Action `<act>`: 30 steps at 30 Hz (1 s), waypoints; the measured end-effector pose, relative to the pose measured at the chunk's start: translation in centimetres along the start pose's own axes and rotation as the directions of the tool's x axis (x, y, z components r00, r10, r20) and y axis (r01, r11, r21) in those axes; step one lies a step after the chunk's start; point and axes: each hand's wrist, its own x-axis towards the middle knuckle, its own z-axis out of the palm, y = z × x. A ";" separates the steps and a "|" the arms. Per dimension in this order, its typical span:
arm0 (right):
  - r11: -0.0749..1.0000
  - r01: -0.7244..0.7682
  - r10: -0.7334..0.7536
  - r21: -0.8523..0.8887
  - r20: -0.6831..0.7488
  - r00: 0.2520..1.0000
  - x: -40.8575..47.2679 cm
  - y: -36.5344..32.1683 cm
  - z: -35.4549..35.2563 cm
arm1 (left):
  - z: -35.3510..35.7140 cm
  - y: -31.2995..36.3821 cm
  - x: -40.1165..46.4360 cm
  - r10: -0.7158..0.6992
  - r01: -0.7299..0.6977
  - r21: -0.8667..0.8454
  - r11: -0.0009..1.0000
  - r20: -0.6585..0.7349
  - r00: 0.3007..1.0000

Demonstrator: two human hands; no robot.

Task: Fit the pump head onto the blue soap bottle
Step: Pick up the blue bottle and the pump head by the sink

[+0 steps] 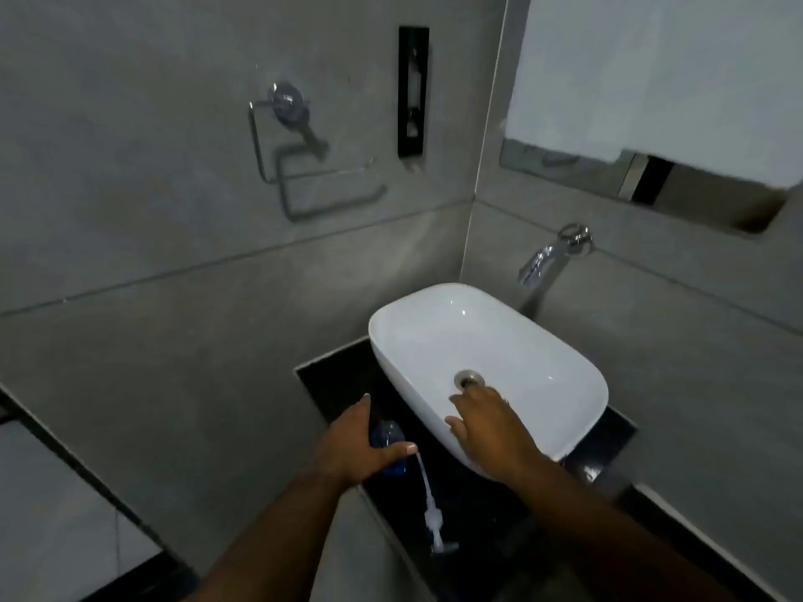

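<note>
Left hand [363,443] curled in a grasp, right hand [491,421] spread flat

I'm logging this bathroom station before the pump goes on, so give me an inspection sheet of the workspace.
Surface: black counter, dark and glossy, carrying a white basin.
Job's things: blue soap bottle on the counter, left of the basin; white pump head lying loose on the counter, its tube pointing toward the bottle, not fitted.
Clutter: nothing seen.
Grippers: left hand wrapped round the bottle; right hand open, empty, over the basin's near rim.
Cables: nothing seen.
Surroundings: grey tiled walls, wall tap, chrome holder, black wall slot, mirror.
</note>
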 end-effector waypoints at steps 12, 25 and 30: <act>0.823 -0.529 0.375 0.209 0.501 0.780 -5.2 -3.9 8.6 | 4.4 -2.9 2.4 -0.033 0.044 -0.178 0.983 0.068 0.997; 0.683 -0.617 0.426 0.390 0.473 0.771 -2.0 -3.1 8.8 | 5.3 -2.8 2.0 -0.078 0.076 -0.218 0.973 0.001 0.997; 0.757 -0.479 0.411 0.444 0.245 0.878 0.4 -3.2 4.2 | 5.3 -2.9 1.9 -0.094 0.091 -0.231 0.969 -0.001 0.996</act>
